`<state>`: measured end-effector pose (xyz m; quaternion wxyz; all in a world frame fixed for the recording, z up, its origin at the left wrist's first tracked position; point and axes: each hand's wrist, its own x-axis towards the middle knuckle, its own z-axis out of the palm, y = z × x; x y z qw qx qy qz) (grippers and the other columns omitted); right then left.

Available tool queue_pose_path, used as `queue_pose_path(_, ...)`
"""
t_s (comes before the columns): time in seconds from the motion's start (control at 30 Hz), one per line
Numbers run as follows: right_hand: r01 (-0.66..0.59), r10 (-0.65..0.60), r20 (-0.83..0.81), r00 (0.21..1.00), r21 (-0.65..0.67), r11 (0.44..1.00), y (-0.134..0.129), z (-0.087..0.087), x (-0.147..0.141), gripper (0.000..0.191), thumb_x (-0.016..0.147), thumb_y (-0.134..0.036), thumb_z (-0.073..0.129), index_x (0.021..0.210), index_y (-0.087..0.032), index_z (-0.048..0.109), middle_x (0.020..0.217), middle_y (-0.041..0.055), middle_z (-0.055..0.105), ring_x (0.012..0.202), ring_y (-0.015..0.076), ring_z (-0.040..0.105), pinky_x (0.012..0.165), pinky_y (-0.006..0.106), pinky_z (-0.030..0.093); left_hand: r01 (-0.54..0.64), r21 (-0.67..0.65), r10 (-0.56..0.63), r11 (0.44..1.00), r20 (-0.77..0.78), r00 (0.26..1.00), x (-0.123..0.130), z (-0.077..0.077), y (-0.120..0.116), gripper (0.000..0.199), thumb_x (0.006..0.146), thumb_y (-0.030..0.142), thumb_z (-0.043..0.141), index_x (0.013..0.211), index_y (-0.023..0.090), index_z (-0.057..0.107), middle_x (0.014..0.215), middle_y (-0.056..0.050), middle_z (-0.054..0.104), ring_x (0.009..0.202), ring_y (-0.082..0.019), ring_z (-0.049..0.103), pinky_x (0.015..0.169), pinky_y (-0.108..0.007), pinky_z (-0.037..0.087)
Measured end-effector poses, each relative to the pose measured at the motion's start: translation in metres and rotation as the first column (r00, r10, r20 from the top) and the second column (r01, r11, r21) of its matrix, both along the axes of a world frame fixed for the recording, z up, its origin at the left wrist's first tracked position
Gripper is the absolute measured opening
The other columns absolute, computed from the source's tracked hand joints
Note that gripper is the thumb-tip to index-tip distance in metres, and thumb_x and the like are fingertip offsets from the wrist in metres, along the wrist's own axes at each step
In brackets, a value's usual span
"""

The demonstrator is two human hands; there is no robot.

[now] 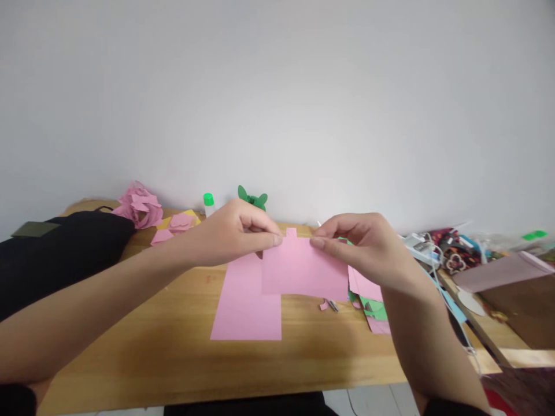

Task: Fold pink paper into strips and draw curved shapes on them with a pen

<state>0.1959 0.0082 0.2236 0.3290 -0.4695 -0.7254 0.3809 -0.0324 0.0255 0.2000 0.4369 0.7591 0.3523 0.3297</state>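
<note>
Both hands hold up a pink sheet of paper (pixel 306 271) by its top edge, above the table. My left hand (pixel 245 231) pinches it near the upper left corner between thumb and fingers. Farther right on the same edge, my right hand (pixel 358 242) pinches it too. A small pink tab (pixel 291 232) shows just above the edge, between the hands; whether it is joined to the sheet I cannot tell. Below and to the left, a larger pink sheet (pixel 247 318) lies flat, partly hidden by the held one.
Pink and green paper scraps (pixel 375 310) lie at the right, with a small metal tool (pixel 332 305) nearby. Along the back are crumpled pink paper (pixel 139 205), a green-capped bottle (pixel 208 202) and green paper leaves (pixel 254 199). Black cloth (pixel 65 248) covers the left; cables (pixel 433 254) clutter the right.
</note>
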Motion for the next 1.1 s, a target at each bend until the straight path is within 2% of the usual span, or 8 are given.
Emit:
queue_pose_path(0.23,0.136,-0.194,-0.271,0.943,-0.217,0.967,-0.001,-0.029,0.023,0.024,0.068,-0.04,0.082,0.068,-0.018,0.072,0.058,0.0016,0.067,0.049,0.0117,0.056,0.043,0.023,0.041,-0.158,-0.209,0.198,0.965,0.185,0.963,-0.02,-0.024,-0.001,0.009,0.072,0.028,0.072,0.073,0.019,0.075,0.066,-0.002,0.076,0.064,-0.018,0.074,0.063,-0.023,0.061)
queue_pose_path(0.43,0.31,-0.445,-0.552,0.705,-0.325,0.894,-0.007,-0.078,0.003,0.03,0.058,-0.044,0.087,0.064,-0.02,0.07,0.058,-0.0004,0.066,0.05,0.0097,0.053,0.046,0.022,0.041,0.041,-0.301,0.089,0.953,0.408,0.909,0.002,-0.062,-0.017,0.016,0.072,0.022,0.078,0.088,0.02,0.078,0.08,-0.004,0.079,0.075,-0.018,0.076,0.071,-0.026,0.062)
queue_pose_path(0.53,0.386,-0.509,-0.598,0.619,-0.333,0.86,-0.011,-0.092,-0.008,0.034,0.054,-0.048,0.088,0.064,-0.02,0.069,0.058,-0.0007,0.065,0.052,0.0104,0.053,0.049,0.024,0.043,0.026,-0.296,0.136,0.955,0.512,0.848,0.014,-0.069,-0.022,0.014,0.072,0.021,0.079,0.086,0.021,0.078,0.082,-0.004,0.079,0.073,-0.016,0.074,0.068,-0.024,0.061)
queue_pose_path(0.67,0.459,-0.483,-0.564,0.67,-0.197,0.866,-0.017,-0.104,-0.018,0.03,0.067,-0.047,0.08,0.08,-0.021,0.071,0.074,0.0035,0.071,0.064,0.0163,0.062,0.057,0.03,0.05,-0.117,-0.324,0.275,0.939,0.504,0.818,0.024,-0.072,-0.023,0.012,0.076,0.023,0.074,0.065,0.018,0.074,0.066,-0.002,0.074,0.062,-0.014,0.069,0.062,-0.024,0.058)
queue_pose_path(0.77,0.565,-0.449,-0.453,0.77,0.16,0.809,-0.027,-0.109,-0.022,0.025,0.077,-0.034,0.075,0.101,-0.026,0.072,0.105,0.0073,0.072,0.099,0.0234,0.066,0.082,0.039,0.055,-0.191,-0.327,0.331,0.926,0.454,0.827,0.03,-0.072,-0.024,0.019,0.076,0.023,0.071,0.058,0.018,0.067,0.058,0.001,0.067,0.057,-0.012,0.064,0.059,-0.023,0.055)
queue_pose_path(0.87,0.435,-0.344,-0.314,0.885,0.296,0.85,-0.037,-0.112,-0.024,0.024,0.084,-0.031,0.07,0.108,-0.03,0.072,0.118,0.0075,0.069,0.115,0.0256,0.061,0.099,0.043,0.05,-0.265,-0.275,0.364,0.924,0.423,0.83,0.036,-0.073,-0.027,0.024,0.074,0.025,0.071,0.054,0.018,0.061,0.054,0.003,0.062,0.054,-0.009,0.057,0.055,-0.021,0.048)
queue_pose_path(0.97,0.216,-0.171,-0.366,0.915,0.084,0.973,-0.046,-0.115,-0.025,0.032,0.092,-0.04,0.061,0.123,-0.032,0.066,0.122,0.0055,0.07,0.109,0.0236,0.065,0.096,0.041,0.053,-0.288,-0.246,0.367,0.925,0.391,0.844,0.041,-0.074,-0.029,0.025,0.073,0.029,0.071,0.054,0.017,0.059,0.053,0.003,0.06,0.052,-0.009,0.054,0.052,-0.021,0.043)
queue_pose_path(1.1,0.044,-0.1,-0.51,0.854,-0.12,0.992,-0.052,-0.117,-0.03,0.045,0.089,-0.049,0.063,0.131,-0.032,0.061,0.125,0.0053,0.069,0.106,0.0232,0.068,0.095,0.039,0.054,-0.315,-0.218,0.373,0.924,0.329,0.867,0.047,-0.075,-0.031,0.034,0.069,0.036,0.074,0.051,0.018,0.053,0.048,0.004,0.053,0.048,-0.009,0.048,0.048,-0.022,0.038)
